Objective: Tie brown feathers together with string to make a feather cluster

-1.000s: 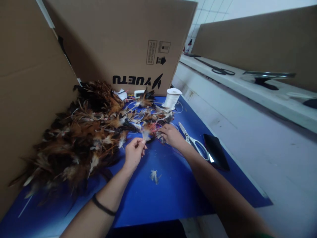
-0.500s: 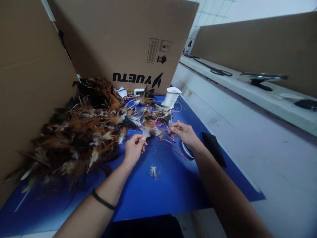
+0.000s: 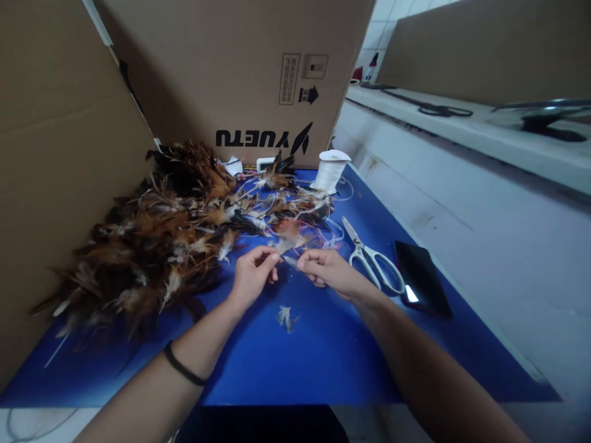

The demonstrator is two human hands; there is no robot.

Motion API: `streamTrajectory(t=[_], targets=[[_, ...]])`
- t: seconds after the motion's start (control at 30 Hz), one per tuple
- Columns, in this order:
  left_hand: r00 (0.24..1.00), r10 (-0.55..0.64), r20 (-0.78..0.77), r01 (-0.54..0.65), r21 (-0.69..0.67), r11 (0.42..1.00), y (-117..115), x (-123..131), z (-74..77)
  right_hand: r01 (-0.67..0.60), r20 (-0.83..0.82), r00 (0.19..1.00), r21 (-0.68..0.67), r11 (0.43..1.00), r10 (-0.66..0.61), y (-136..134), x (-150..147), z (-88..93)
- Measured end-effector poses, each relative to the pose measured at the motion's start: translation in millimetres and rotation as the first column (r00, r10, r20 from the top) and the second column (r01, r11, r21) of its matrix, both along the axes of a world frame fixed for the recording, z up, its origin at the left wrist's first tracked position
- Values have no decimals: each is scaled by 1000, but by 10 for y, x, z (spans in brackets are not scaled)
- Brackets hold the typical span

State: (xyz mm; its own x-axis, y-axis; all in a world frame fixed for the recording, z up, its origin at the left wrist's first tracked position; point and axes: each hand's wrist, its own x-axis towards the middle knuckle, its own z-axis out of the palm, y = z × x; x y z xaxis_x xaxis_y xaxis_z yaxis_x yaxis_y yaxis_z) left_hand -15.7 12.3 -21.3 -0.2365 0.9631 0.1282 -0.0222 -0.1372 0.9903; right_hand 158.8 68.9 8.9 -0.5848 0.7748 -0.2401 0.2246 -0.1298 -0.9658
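Above the flat blue tabletop [image 3: 332,357], my left hand [image 3: 253,272] pinches a fluffy brown-and-grey feather tuft [image 3: 289,239] while my right hand [image 3: 331,271] grips a small pale-grey feather [image 3: 290,261].

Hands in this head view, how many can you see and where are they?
2. The left hand pinches a feather tuft right of the feather pile; the right hand is close beside it, left of the scissors. Some fingers are hidden.

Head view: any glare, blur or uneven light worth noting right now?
Head view: bright glare on the flat black device; feather pile soft at its near left end; shelf blurred toward the right edge; box lettering legible; overall light dim.
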Motion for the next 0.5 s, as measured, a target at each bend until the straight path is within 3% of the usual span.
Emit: streamTrajectory(t=[0.5], targets=[[962,37,-271,-6,114,993,-37,30,-12,-38,-179,984,-251,967,-8,-65,-19,56]])
